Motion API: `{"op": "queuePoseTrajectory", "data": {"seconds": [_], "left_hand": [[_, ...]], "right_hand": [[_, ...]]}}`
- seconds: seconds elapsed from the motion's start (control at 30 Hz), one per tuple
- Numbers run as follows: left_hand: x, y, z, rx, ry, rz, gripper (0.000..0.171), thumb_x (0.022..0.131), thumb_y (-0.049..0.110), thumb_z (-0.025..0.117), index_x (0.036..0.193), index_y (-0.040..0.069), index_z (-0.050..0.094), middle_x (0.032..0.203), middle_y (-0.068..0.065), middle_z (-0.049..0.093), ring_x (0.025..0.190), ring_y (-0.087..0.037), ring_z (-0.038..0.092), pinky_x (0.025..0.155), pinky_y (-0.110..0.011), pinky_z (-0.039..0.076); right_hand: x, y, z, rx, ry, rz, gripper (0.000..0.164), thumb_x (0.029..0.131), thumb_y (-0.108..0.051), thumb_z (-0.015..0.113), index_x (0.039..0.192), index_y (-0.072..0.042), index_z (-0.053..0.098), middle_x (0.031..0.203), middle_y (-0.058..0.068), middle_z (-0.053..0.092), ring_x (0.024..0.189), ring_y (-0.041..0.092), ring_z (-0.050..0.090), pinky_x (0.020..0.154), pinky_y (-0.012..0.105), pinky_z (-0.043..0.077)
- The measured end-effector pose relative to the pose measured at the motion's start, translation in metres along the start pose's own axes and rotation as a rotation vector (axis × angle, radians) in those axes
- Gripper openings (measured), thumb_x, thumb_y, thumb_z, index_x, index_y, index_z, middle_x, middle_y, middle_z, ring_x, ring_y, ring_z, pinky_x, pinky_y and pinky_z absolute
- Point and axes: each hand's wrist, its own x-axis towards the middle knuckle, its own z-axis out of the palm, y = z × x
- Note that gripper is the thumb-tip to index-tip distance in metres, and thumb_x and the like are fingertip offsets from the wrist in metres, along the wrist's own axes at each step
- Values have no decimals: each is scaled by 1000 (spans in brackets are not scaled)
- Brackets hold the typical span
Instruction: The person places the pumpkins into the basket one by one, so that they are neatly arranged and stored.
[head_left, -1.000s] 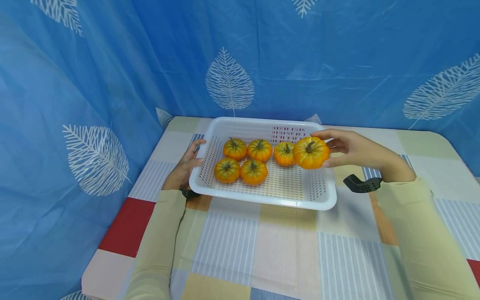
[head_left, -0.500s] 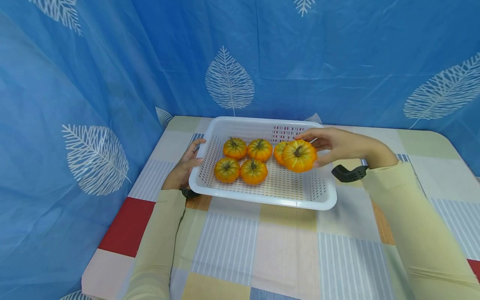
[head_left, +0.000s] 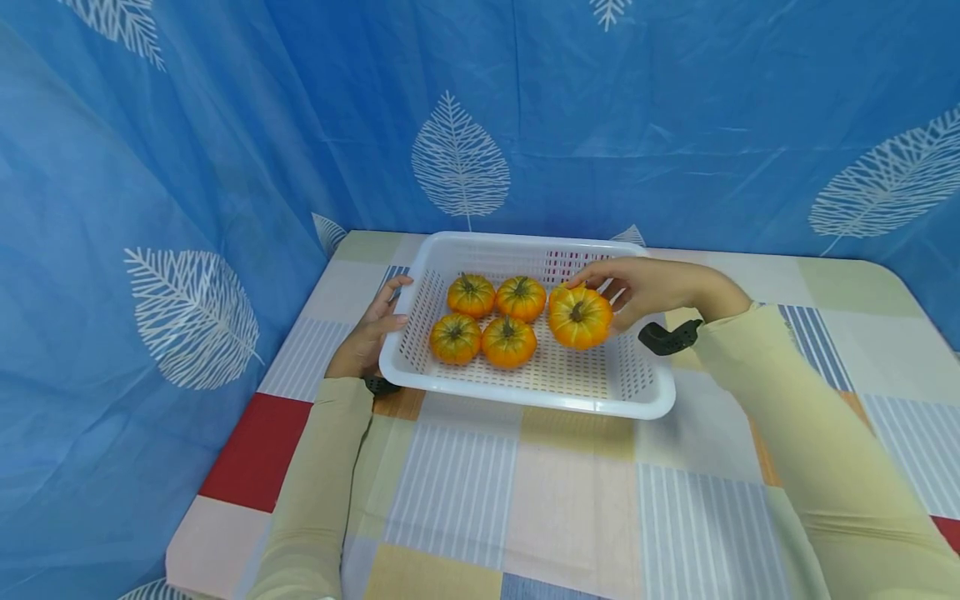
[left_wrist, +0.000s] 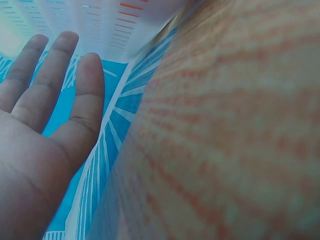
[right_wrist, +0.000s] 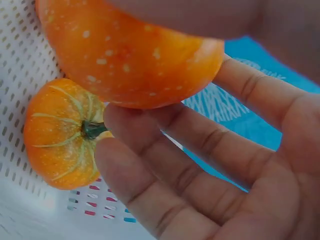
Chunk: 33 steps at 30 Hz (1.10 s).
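Observation:
A white plastic basket [head_left: 525, 399] holds several small orange pumpkins with green stems, among them a front pumpkin [head_left: 508, 342] and a back-left pumpkin [head_left: 471, 296]. My right hand [head_left: 651, 286] holds another pumpkin [head_left: 580, 320] by its right side, over the right half of the basket. It covers most of the pumpkin behind it. In the right wrist view, thumb and fingers pinch the held pumpkin [right_wrist: 130, 60], and a second pumpkin [right_wrist: 62, 135] lies just past the fingertips. My left hand [head_left: 366, 335] touches the basket's left end, its fingers [left_wrist: 89, 92] fairly straight in the left wrist view.
Under the basket lies a checked tablecloth [head_left: 573, 517], which reaches toward me and off to the right. A blue curtain [head_left: 585, 158] with white leaf prints hangs close behind the basket and along the left.
My right hand has carried its pumpkin leftward, from the basket's right end to in front of the pumpkin it now hides. My left hand and the basket have stayed put.

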Motion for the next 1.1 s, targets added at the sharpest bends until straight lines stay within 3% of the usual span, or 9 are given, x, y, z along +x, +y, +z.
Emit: {"op": "queuePoseTrajectory", "data": {"seconds": [0.23, 0.4, 0.73, 1.1], "left_hand": [[0, -1, -2, 14, 5, 0, 54, 94, 21, 69, 140, 36, 44, 161, -13, 33, 135, -32, 44, 95, -41, 56], [0, -1, -2, 20, 6, 0, 54, 94, 21, 67, 140, 36, 43, 161, -12, 34, 134, -31, 45, 94, -41, 56], [2, -3, -4, -8, -23, 24, 53, 96, 19, 68, 140, 34, 44, 155, -10, 38, 131, -27, 49, 93, -40, 57], [2, -3, -4, -8, -22, 20, 55, 95, 23, 73, 140, 36, 44, 158, -12, 35, 131, -31, 47, 93, -40, 58]], "right_hand": [[14, 0, 2, -27, -44, 7, 77, 80, 8, 84, 151, 3, 55, 142, 20, 59, 119, 35, 63, 107, 55, 52], [22, 0, 6, -17, -94, 82, 77, 81, 9, 84, 151, 3, 54, 134, 24, 57, 118, 39, 63, 107, 53, 53], [33, 0, 15, -73, -162, 187, 78, 79, 9, 85, 150, -3, 54, 138, 27, 54, 119, 43, 61, 100, 51, 57], [40, -4, 21, -182, -202, 231, 77, 77, 10, 86, 148, -5, 59, 147, 27, 55, 123, 40, 59, 109, 55, 51]]}}
